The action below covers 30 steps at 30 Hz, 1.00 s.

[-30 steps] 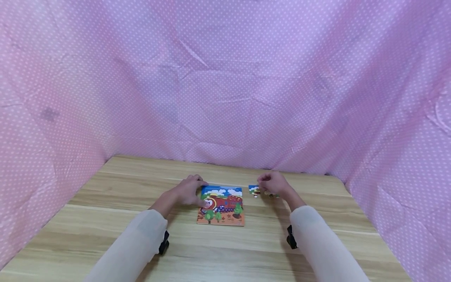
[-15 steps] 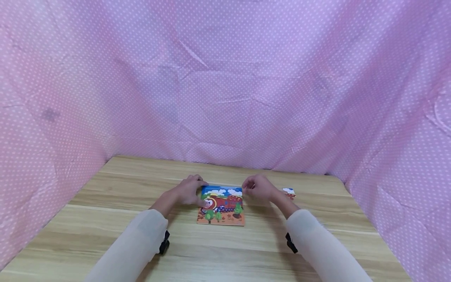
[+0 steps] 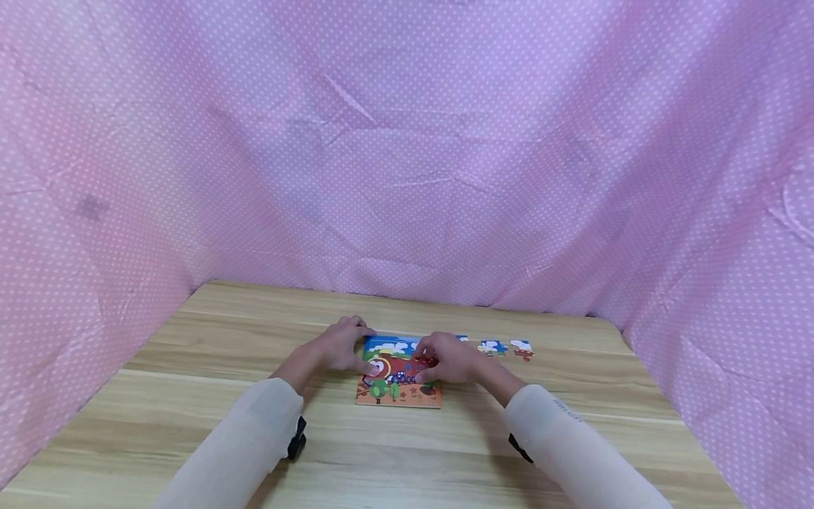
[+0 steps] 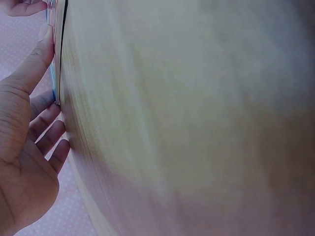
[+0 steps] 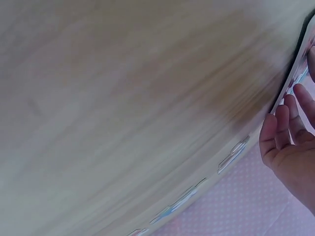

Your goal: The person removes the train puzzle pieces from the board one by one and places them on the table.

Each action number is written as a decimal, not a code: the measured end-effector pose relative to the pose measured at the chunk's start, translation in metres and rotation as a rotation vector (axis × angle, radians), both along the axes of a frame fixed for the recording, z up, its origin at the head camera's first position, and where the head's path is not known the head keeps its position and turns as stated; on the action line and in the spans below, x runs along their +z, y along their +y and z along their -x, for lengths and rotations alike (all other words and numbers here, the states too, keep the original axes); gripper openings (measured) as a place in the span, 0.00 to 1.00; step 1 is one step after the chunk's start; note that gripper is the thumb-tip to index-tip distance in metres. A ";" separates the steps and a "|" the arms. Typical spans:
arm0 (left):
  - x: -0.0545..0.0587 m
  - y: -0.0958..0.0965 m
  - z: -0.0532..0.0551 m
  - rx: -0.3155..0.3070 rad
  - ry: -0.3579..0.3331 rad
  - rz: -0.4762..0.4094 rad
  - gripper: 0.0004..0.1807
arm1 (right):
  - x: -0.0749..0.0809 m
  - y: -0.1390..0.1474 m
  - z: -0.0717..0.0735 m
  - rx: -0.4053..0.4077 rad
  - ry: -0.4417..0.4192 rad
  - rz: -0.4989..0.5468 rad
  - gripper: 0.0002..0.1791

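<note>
A square jigsaw puzzle [image 3: 397, 396] with a cartoon red train lies on the wooden table. My left hand [image 3: 340, 345] grips its far left corner, the thumb on the picture and the fingers at the back edge. In the left wrist view the left hand [image 4: 24, 142] sits beside the puzzle's thin edge. My right hand [image 3: 448, 359] is over the puzzle's right side, thumb and fingertips apart on the picture, hiding part of the train and a tree. In the right wrist view the right hand [image 5: 293, 140] has its fingers along the puzzle's edge.
To the right of the puzzle, loose jigsaw pieces lie in a row: one [image 3: 463, 338] partly behind the right hand, a cloud piece [image 3: 492, 347] and a cloud-and-red piece [image 3: 521, 349]. A pink dotted cloth [image 3: 407, 177] hangs behind the table [image 3: 394, 459].
My right hand has moved left from the loose pieces, past the puzzle's right edge, onto the picture. The loose pieces it covered now show. My left hand and the puzzle have stayed put.
</note>
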<state>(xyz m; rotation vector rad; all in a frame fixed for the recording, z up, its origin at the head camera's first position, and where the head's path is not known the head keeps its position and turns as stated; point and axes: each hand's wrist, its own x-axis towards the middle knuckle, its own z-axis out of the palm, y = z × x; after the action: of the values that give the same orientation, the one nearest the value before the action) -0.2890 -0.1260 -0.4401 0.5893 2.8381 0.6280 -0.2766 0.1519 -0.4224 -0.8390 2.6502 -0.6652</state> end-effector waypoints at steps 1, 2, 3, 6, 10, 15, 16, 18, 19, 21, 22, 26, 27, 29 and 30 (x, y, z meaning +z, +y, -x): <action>0.000 0.000 0.000 -0.001 0.000 -0.001 0.46 | 0.000 -0.001 -0.001 -0.003 -0.004 -0.003 0.18; 0.000 0.000 0.000 -0.002 0.000 -0.002 0.46 | 0.000 -0.002 -0.001 -0.004 -0.007 -0.005 0.18; 0.000 0.000 0.000 -0.003 -0.001 -0.003 0.46 | 0.001 -0.003 -0.002 -0.004 -0.014 -0.007 0.18; 0.001 0.000 -0.001 -0.007 -0.002 -0.006 0.46 | 0.001 -0.005 -0.002 -0.007 -0.038 -0.016 0.16; 0.002 0.000 -0.002 -0.011 0.002 -0.007 0.45 | 0.003 -0.009 -0.002 -0.009 -0.071 -0.027 0.14; 0.004 0.000 -0.003 -0.009 0.000 -0.006 0.45 | 0.003 -0.012 0.000 -0.014 -0.097 -0.036 0.14; 0.004 0.000 -0.002 -0.009 -0.001 -0.008 0.45 | 0.003 -0.012 0.001 -0.018 -0.102 -0.039 0.14; 0.003 0.000 -0.002 -0.012 0.001 -0.006 0.45 | 0.002 -0.012 0.002 -0.025 -0.111 -0.042 0.14; 0.003 0.000 -0.002 -0.014 0.005 -0.005 0.45 | 0.002 -0.012 0.003 -0.028 -0.114 -0.041 0.14; 0.003 -0.001 -0.002 -0.018 0.010 -0.004 0.44 | 0.002 -0.013 0.003 -0.028 -0.116 -0.038 0.14; 0.003 -0.001 -0.002 -0.020 0.013 -0.003 0.44 | 0.002 -0.013 0.003 -0.029 -0.117 -0.039 0.14; 0.002 -0.001 -0.001 -0.023 0.018 0.001 0.43 | 0.003 -0.013 0.002 -0.021 -0.115 -0.034 0.13; 0.001 -0.001 -0.001 -0.022 0.019 0.001 0.43 | 0.003 -0.013 0.002 -0.022 -0.117 -0.034 0.13; 0.001 -0.001 -0.001 -0.022 0.018 0.000 0.43 | 0.004 -0.013 0.002 -0.025 -0.117 -0.036 0.13; 0.001 -0.001 -0.001 -0.021 0.018 -0.001 0.43 | 0.004 -0.014 0.002 -0.028 -0.119 -0.036 0.14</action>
<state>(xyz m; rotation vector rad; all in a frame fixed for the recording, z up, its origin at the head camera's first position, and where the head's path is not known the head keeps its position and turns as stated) -0.2878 -0.1269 -0.4390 0.6276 2.8447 0.6240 -0.2787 0.1383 -0.4187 -0.7308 2.5640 -0.6512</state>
